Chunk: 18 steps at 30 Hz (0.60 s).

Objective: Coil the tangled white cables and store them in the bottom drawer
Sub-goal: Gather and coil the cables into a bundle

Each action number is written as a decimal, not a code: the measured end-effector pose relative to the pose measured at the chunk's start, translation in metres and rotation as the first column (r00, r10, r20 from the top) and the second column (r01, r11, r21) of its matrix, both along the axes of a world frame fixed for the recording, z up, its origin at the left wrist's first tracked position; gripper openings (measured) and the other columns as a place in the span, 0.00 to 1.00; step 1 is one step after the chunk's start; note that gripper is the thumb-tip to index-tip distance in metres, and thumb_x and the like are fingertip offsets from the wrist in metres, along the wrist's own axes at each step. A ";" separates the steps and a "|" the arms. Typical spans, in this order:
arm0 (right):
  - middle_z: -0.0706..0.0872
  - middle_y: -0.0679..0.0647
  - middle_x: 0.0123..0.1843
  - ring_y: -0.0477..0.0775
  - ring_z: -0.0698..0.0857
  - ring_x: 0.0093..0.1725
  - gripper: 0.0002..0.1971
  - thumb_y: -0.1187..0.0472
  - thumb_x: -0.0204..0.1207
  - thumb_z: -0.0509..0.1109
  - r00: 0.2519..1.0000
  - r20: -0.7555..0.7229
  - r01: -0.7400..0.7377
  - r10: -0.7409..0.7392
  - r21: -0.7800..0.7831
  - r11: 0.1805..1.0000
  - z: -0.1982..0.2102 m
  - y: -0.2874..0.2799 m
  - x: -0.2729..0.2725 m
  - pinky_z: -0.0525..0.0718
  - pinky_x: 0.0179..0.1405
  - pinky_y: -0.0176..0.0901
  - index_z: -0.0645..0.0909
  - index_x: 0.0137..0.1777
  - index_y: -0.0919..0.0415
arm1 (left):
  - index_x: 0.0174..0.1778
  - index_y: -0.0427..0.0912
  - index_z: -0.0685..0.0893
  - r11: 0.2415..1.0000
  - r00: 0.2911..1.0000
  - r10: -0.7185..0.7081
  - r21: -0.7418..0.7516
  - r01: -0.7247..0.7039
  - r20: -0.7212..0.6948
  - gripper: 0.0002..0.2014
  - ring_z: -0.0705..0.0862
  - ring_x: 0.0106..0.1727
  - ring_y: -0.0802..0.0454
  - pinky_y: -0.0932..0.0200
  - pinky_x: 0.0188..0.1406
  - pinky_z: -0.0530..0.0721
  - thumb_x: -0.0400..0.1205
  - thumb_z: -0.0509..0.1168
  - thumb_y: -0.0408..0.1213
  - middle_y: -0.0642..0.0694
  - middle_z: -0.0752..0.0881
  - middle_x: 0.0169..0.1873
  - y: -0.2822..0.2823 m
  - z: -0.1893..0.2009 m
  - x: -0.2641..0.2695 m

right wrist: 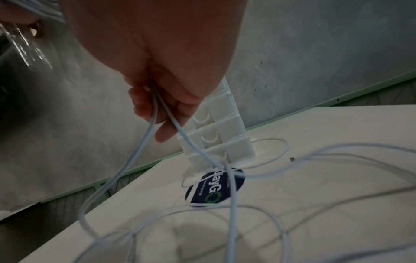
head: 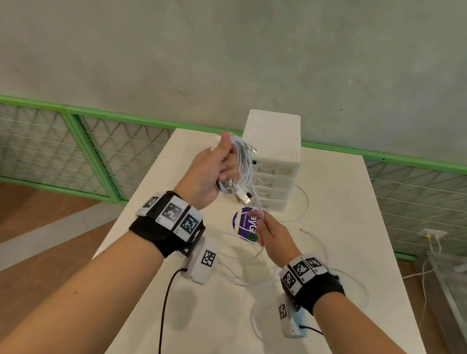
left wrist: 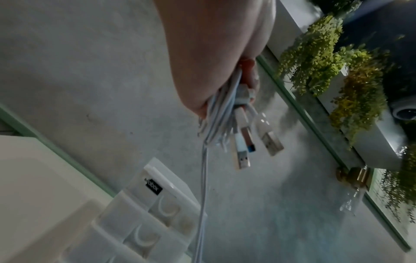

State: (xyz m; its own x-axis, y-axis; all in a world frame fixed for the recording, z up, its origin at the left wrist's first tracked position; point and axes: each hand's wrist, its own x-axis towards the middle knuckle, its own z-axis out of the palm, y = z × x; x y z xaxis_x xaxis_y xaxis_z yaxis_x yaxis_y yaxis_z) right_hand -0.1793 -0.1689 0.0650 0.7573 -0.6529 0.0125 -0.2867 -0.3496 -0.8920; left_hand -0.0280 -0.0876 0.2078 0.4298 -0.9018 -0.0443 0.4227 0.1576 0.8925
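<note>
My left hand [head: 216,169] is raised above the table and grips a coil of white cables [head: 242,166], wound in loops around its fingers. Several USB plugs [left wrist: 249,142] hang from the bottom of that bundle. One strand [head: 257,202] runs down from the coil to my right hand [head: 264,226], which pinches it between thumb and fingers just in front of the drawer unit. Two strands [right wrist: 157,128] leave the right hand and fall to loose white cable loops [right wrist: 292,178] lying on the table. The white drawer unit [head: 274,163] stands at the table's far end with all drawers closed.
A round purple sticker [head: 246,224] lies on the white table [head: 360,276] in front of the drawers. A green mesh railing [head: 57,144] runs behind the table, below a grey wall. Wood floor lies to the left. A wall socket [head: 430,235] with cords sits at right.
</note>
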 end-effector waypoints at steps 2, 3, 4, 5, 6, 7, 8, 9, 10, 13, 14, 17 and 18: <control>0.74 0.45 0.29 0.49 0.73 0.30 0.13 0.61 0.84 0.53 1.000 0.002 0.005 -0.005 0.056 0.998 -0.005 0.006 -0.003 0.77 0.39 0.47 0.78 0.59 0.47 | 0.36 0.43 0.71 0.998 0.998 0.062 -0.026 -0.062 -0.006 0.20 0.60 0.15 0.60 0.63 0.23 0.59 0.83 0.50 0.55 0.55 0.62 0.15 -0.001 0.004 0.008; 0.74 0.47 0.30 0.49 0.73 0.30 0.13 0.61 0.84 0.54 1.000 0.010 0.009 -0.010 0.080 0.997 -0.006 0.008 -0.004 0.79 0.38 0.46 0.78 0.59 0.47 | 0.36 0.43 0.71 0.995 0.996 0.092 -0.033 -0.093 -0.018 0.20 0.60 0.16 0.60 0.62 0.26 0.57 0.84 0.49 0.55 0.55 0.62 0.15 -0.001 0.005 0.010; 0.75 0.49 0.32 0.49 0.74 0.31 0.14 0.61 0.84 0.54 1.000 0.012 0.017 -0.018 0.083 0.996 -0.007 0.010 -0.003 0.79 0.37 0.44 0.77 0.62 0.48 | 0.36 0.43 0.72 0.992 0.992 0.120 -0.033 -0.121 -0.040 0.21 0.60 0.16 0.59 0.60 0.27 0.55 0.85 0.49 0.55 0.55 0.62 0.15 -0.002 0.005 0.013; 0.78 0.50 0.35 0.49 0.76 0.32 0.14 0.60 0.84 0.54 0.999 0.011 0.034 -0.034 0.059 0.998 -0.007 0.010 -0.003 0.80 0.37 0.43 0.76 0.65 0.50 | 0.36 0.43 0.72 0.989 0.987 0.142 -0.032 -0.145 -0.073 0.21 0.60 0.16 0.59 0.60 0.28 0.55 0.85 0.50 0.55 0.54 0.63 0.15 -0.002 0.005 0.015; 0.82 0.51 0.40 0.49 0.79 0.36 0.15 0.58 0.84 0.54 0.998 0.011 0.054 -0.054 0.021 0.998 -0.008 0.011 -0.002 0.80 0.40 0.43 0.74 0.67 0.51 | 0.35 0.44 0.73 0.986 0.981 0.159 -0.035 -0.164 -0.110 0.20 0.61 0.16 0.59 0.60 0.29 0.55 0.86 0.51 0.54 0.54 0.64 0.15 -0.002 0.005 0.016; 0.85 0.52 0.43 0.51 0.82 0.40 0.13 0.57 0.84 0.54 0.997 0.019 0.077 -0.077 -0.015 0.997 -0.008 0.011 -0.002 0.80 0.42 0.45 0.74 0.66 0.52 | 0.35 0.44 0.73 0.983 0.975 0.172 -0.045 -0.180 -0.144 0.19 0.62 0.16 0.58 0.60 0.29 0.57 0.86 0.52 0.52 0.54 0.65 0.15 -0.002 0.004 0.018; 0.86 0.54 0.45 0.53 0.83 0.42 0.10 0.56 0.84 0.55 0.994 0.028 0.104 -0.103 -0.039 0.994 -0.007 0.011 -0.001 0.80 0.44 0.48 0.74 0.61 0.53 | 0.34 0.44 0.73 0.979 0.968 0.187 -0.054 -0.198 -0.166 0.18 0.63 0.17 0.58 0.61 0.29 0.59 0.86 0.53 0.50 0.54 0.66 0.16 -0.003 0.003 0.020; 0.86 0.54 0.43 0.55 0.83 0.42 0.07 0.56 0.84 0.56 0.992 0.032 0.122 -0.121 -0.061 0.991 -0.005 0.012 0.000 0.79 0.44 0.50 0.75 0.55 0.54 | 0.34 0.45 0.74 0.974 0.964 0.203 -0.062 -0.216 -0.175 0.17 0.64 0.17 0.58 0.61 0.29 0.61 0.87 0.53 0.49 0.54 0.67 0.16 -0.003 0.002 0.022; 0.85 0.54 0.40 0.56 0.82 0.40 0.06 0.55 0.83 0.58 0.992 0.025 0.127 -0.125 -0.080 0.989 -0.004 0.012 0.001 0.78 0.43 0.50 0.75 0.49 0.53 | 0.34 0.45 0.74 0.969 0.959 0.222 -0.066 -0.236 -0.176 0.17 0.65 0.18 0.58 0.62 0.29 0.63 0.87 0.53 0.48 0.54 0.67 0.17 -0.004 0.002 0.022; 0.84 0.50 0.36 0.53 0.79 0.38 0.09 0.54 0.81 0.61 0.995 -0.069 0.068 -0.076 -0.113 0.991 0.006 0.013 0.005 0.74 0.39 0.44 0.78 0.41 0.50 | 0.35 0.44 0.74 0.947 0.941 0.294 -0.080 -0.311 -0.169 0.16 0.67 0.19 0.58 0.66 0.23 0.68 0.87 0.54 0.46 0.53 0.69 0.19 -0.007 0.000 0.023; 0.85 0.49 0.37 0.52 0.80 0.39 0.10 0.53 0.81 0.61 0.992 -0.114 0.035 -0.049 -0.125 0.992 0.010 0.014 0.005 0.75 0.40 0.43 0.80 0.41 0.49 | 0.35 0.44 0.73 0.939 0.935 0.323 -0.075 -0.336 -0.146 0.15 0.68 0.19 0.58 0.66 0.22 0.69 0.87 0.54 0.45 0.54 0.70 0.19 -0.008 -0.001 0.023; 0.89 0.45 0.45 0.47 0.84 0.45 0.12 0.51 0.82 0.59 0.986 -0.156 -0.087 0.057 -0.194 0.977 0.022 0.019 0.005 0.79 0.46 0.42 0.85 0.49 0.49 | 0.38 0.43 0.69 0.914 0.915 0.402 -0.069 -0.400 0.019 0.14 0.70 0.21 0.57 0.65 0.23 0.71 0.87 0.53 0.45 0.53 0.71 0.21 -0.011 -0.006 0.021; 0.90 0.44 0.49 0.46 0.84 0.49 0.12 0.52 0.82 0.59 0.985 -0.136 -0.132 0.104 -0.217 0.967 0.025 0.022 0.005 0.79 0.49 0.40 0.84 0.53 0.49 | 0.39 0.43 0.67 0.903 0.898 0.428 -0.072 -0.423 0.100 0.13 0.71 0.21 0.57 0.64 0.23 0.72 0.87 0.53 0.44 0.52 0.70 0.23 -0.012 -0.008 0.020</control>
